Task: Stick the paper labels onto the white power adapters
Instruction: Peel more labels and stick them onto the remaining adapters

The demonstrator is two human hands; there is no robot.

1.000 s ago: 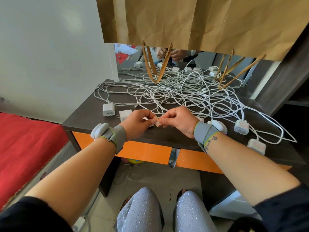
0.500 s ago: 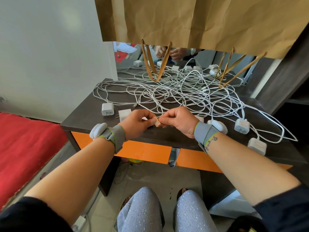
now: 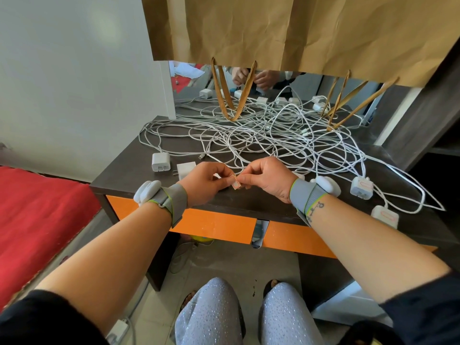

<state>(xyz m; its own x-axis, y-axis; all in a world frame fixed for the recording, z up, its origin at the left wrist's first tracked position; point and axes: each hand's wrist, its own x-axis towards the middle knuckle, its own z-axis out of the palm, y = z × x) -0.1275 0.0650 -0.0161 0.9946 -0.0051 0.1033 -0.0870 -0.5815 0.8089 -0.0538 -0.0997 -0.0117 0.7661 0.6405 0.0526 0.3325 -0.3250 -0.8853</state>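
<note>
Pinching one label (image 3: 236, 183) between both hands above the desk (image 3: 119, 178) front edge.

Both hands are meeting at the middle: the left hand (image 3: 202, 184) and the right hand (image 3: 267, 179) are each closing thumb and fingertips on the small red-bordered label, grip clamped on it from opposite sides. The label's long axis is running diagonally, upper-left to lower-right. Whether it is being peeled from a backing cannot be told. Two bare adapters are lying just left of the left hand: the near adapter (image 3: 186, 169) almost touching it, the far adapter (image 3: 161, 162) beyond. In my judgement the near adapter is the next target, so the left hand is better placed to steady it. Two labelled adapters (image 3: 361, 188) are sitting to the right, among the cables (image 3: 249, 135).
</note>
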